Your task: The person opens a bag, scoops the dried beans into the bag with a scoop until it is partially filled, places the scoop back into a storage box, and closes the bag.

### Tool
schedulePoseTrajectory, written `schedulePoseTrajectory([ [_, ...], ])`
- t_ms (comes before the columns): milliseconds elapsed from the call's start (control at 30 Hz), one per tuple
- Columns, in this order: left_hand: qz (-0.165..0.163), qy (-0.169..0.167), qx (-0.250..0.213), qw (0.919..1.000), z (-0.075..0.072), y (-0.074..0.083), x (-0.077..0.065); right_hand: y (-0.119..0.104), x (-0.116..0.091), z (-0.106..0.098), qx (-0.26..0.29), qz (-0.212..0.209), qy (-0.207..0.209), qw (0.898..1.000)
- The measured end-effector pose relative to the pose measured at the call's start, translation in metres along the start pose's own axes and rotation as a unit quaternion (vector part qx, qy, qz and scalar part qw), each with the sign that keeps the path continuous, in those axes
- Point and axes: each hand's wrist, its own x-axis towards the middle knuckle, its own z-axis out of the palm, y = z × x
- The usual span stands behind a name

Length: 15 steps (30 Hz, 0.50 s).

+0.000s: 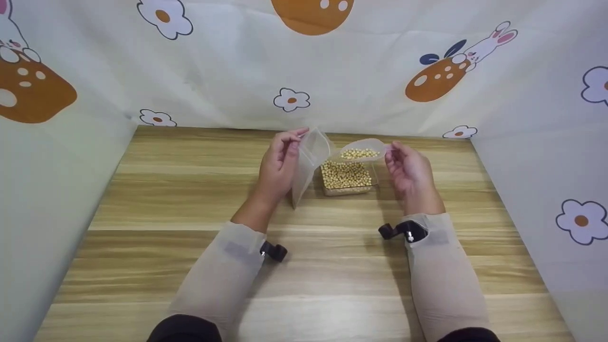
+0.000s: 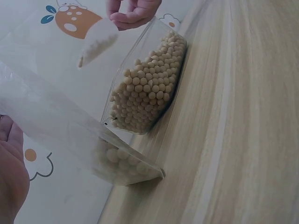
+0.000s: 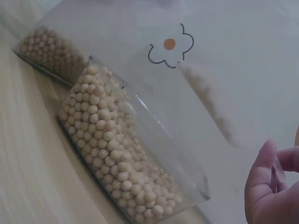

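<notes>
Gripping one frosted, translucent plastic bag (image 1: pixel 308 164) by its upper edge with the left hand (image 1: pixel 278 164), with round, smooth beans (image 2: pixel 124 161) (pale yellow, too many to count) at its bottom. Pinching one milky, rounded scoop (image 1: pixel 368 144), raised and bean-laden, with the right hand (image 1: pixel 411 166). Beside the bag, on the striped wood-grain table (image 1: pixel 166 199): one clear, rectangular box (image 3: pixel 184 165) of the same beans.

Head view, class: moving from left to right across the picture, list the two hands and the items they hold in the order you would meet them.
Left hand → translucent bag → translucent scoop → right hand.
</notes>
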Motion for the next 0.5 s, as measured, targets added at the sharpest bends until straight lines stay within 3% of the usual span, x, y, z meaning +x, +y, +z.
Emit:
schedulePoseTrajectory([
  [500, 0.011, 0.001, -0.001, 0.9999, 0.000, -0.001, 0.001, -0.023, -0.035, 0.039, 0.005, -0.065, -0.078, 0.995],
])
